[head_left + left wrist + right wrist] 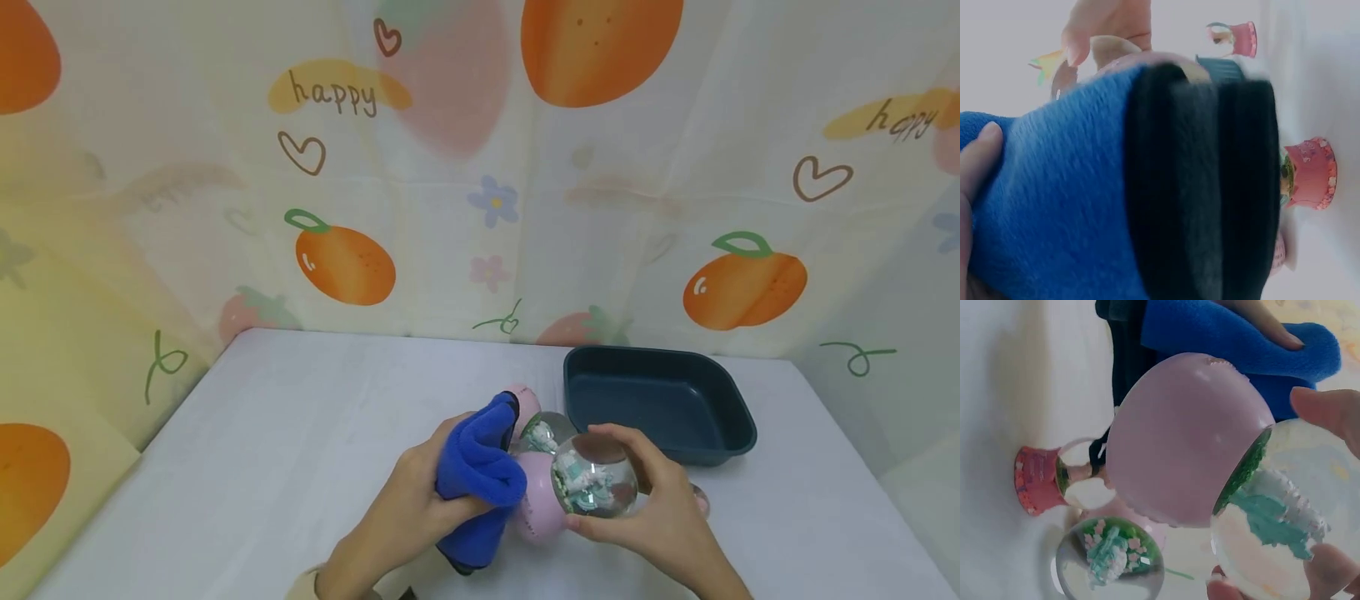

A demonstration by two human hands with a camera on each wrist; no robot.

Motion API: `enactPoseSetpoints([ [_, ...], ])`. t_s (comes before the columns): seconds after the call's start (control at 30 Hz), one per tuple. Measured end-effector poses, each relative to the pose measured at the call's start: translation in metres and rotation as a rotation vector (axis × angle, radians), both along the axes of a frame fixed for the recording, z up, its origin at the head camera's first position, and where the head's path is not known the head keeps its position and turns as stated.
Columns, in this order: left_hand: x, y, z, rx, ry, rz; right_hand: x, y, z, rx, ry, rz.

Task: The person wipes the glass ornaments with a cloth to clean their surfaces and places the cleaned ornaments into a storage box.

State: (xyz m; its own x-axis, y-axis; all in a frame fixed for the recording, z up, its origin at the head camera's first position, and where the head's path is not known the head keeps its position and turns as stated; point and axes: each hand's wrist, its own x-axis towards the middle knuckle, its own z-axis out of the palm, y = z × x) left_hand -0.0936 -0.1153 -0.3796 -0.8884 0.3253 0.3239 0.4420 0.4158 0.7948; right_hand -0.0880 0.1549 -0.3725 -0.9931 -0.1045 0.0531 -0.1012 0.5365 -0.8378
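My left hand [405,492] grips a folded blue cloth [480,467] with black edging, its thumb lying across the front. Between the fingers and thumb of my right hand [667,508] is the glass ball of a snow globe [596,475], tilted so that its rounded pink base [1185,444] points left toward the cloth. A white and teal figure stands on green inside the glass. In the head view the cloth meets the edge of the base. Right behind them sits a second snow globe [1113,556], with pink blossoms and a similar figure inside.
A dark blue-green basin [652,362] stands at the back right of the white table [330,392]. Small snow globes with red-pink bases [1313,174] show in the left wrist view. Beside my right hand, a small pinkish object [701,500] is partly hidden.
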Motion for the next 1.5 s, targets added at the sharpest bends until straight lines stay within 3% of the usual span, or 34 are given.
enactPoseSetpoints([
  [0.17,0.002,0.002,-0.003,-0.007,0.005,-0.035,0.002,-0.002,-0.003,-0.054,0.049,0.038],
  [0.33,0.006,0.010,-0.008,-0.065,0.059,-0.117,0.004,-0.003,-0.008,-0.145,0.101,0.105],
  [0.5,0.009,0.018,-0.013,-0.106,0.087,-0.159,0.006,-0.004,-0.011,-0.147,0.186,0.164],
  [0.73,0.012,0.021,-0.016,-0.100,0.131,-0.088,0.006,-0.006,-0.013,-0.162,0.317,0.221],
  [0.87,0.014,0.022,-0.015,-0.081,0.138,-0.079,0.006,-0.006,-0.012,-0.162,0.266,0.206],
  [1.17,0.006,0.015,-0.012,0.078,0.072,-0.053,0.008,-0.007,-0.010,-0.127,0.225,0.183],
  [1.3,0.003,0.009,-0.009,0.113,0.025,-0.011,0.008,-0.006,-0.010,-0.163,0.222,0.195],
  [1.5,-0.001,-0.003,-0.002,0.148,0.032,0.073,0.007,-0.002,-0.008,-0.181,0.206,0.178],
])
